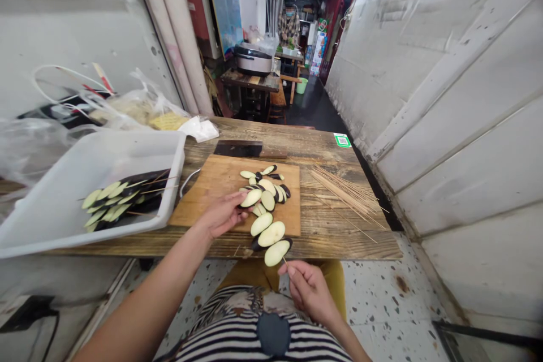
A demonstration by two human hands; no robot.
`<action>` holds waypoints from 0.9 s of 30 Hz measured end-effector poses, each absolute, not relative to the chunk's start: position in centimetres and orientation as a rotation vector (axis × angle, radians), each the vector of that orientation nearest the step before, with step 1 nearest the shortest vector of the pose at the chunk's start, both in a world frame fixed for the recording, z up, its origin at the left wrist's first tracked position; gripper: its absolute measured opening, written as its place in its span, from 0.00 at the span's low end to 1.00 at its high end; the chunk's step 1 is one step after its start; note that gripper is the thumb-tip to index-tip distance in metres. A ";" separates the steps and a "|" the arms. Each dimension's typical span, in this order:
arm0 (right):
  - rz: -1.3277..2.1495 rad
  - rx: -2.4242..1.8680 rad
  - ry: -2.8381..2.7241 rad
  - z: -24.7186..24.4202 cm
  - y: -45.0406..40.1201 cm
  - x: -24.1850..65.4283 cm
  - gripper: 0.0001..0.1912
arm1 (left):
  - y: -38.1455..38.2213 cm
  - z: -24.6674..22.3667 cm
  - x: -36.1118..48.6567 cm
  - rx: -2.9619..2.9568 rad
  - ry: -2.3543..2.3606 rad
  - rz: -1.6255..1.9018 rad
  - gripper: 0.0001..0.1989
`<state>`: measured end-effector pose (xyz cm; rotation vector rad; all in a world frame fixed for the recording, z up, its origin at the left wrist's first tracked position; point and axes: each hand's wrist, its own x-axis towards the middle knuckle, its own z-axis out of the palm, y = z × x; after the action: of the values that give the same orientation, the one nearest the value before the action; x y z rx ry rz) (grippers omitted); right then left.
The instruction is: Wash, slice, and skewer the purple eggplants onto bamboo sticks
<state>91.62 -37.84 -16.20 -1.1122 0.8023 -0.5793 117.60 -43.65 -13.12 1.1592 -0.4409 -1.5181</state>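
My right hand (311, 288) pinches the lower end of a thin wooden skewer (285, 261) at the table's front edge. Several eggplant slices (272, 233), pale with dark purple skin, are threaded along it. Over the cutting board (203, 181), my left hand (223, 214) has its fingers closed on an eggplant slice (251, 198) near the skewer's far end; whether the skewer passes through that slice is hidden. More cut slices (280, 192) lie on the board just beyond. To the left, a white plastic tub (178, 164) holds several skewers of eggplant (114, 201).
A cleaver (241, 149) lies behind the board. Loose bamboo skewers (348, 192) spread across the table's right side. Plastic bags (139, 104) sit behind the tub. Farther back are an electric cooker (253, 60) on a small table and a person (289, 22). A wall (449, 68) runs along the right.
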 end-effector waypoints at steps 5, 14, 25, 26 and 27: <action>-0.602 -1.160 0.809 -16.3 -37.7 91.6 0.21 | -43.7 -13.0 117.6 1.164 -0.420 -1.510 0.08; -0.630 -1.152 0.821 -16.3 -37.7 91.6 0.21 | -43.6 -13.3 117.6 1.223 -0.443 -1.440 0.10; -0.633 -1.188 0.841 -15.9 -37.7 91.8 0.22 | -43.7 -13.4 117.0 1.106 -0.405 -1.467 0.13; -0.632 -1.196 0.848 -15.9 -37.7 91.8 0.23 | -43.7 -13.4 117.0 1.097 -0.397 -1.469 0.14; -0.630 -1.205 0.855 -15.9 -37.7 91.8 0.23 | -43.7 -13.4 116.9 1.092 -0.383 -1.468 0.14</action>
<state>91.76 -37.70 -15.87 -1.2051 0.8547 -0.6302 116.90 -43.66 -13.40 1.0918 -0.3828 -1.4683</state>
